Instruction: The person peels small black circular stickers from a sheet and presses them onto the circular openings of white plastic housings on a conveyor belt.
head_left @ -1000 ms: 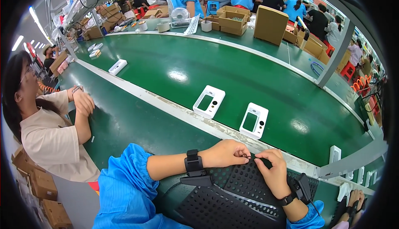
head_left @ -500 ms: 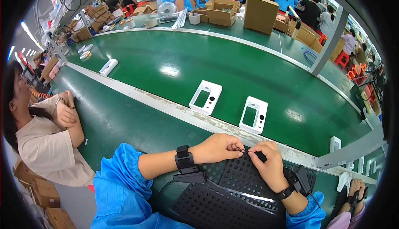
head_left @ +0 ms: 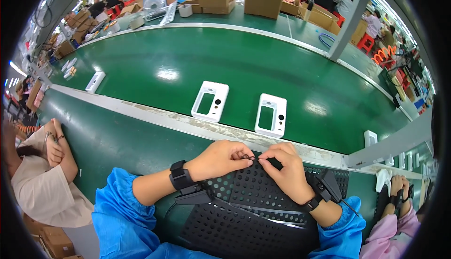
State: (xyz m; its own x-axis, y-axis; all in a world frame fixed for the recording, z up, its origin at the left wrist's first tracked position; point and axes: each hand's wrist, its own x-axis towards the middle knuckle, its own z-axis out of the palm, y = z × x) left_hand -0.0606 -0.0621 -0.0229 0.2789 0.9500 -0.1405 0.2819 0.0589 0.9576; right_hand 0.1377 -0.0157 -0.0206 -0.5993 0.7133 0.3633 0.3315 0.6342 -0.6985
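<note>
My left hand (head_left: 223,158) is closed in a pinch, with a small dark ring-shaped piece (head_left: 249,157) at its fingertips. Just beside it, my right hand (head_left: 287,170) has thumb and forefinger brought together; anything between them is too small to make out. Both hands hover over the top edge of a black sheet full of round holes (head_left: 256,184), which lies on the near bench. A second black perforated sheet (head_left: 221,228) lies closer to me, and a shiny strip crosses between the two. Beyond my hands, two white plastic housings with rectangular openings, a left one (head_left: 210,101) and a right one (head_left: 271,115), lie on the green belt.
A worn metal rail (head_left: 188,126) separates the bench from the green belt (head_left: 155,52). More white housings lie at the far left (head_left: 96,82) and right (head_left: 370,138). A person with folded arms (head_left: 56,155) is at left; another person's hands (head_left: 398,188) are at right. A metal post (head_left: 394,141) rises there.
My view has shifted, so the scene sits farther left and higher. My hands remain close together in their pinches over the black sheet.
</note>
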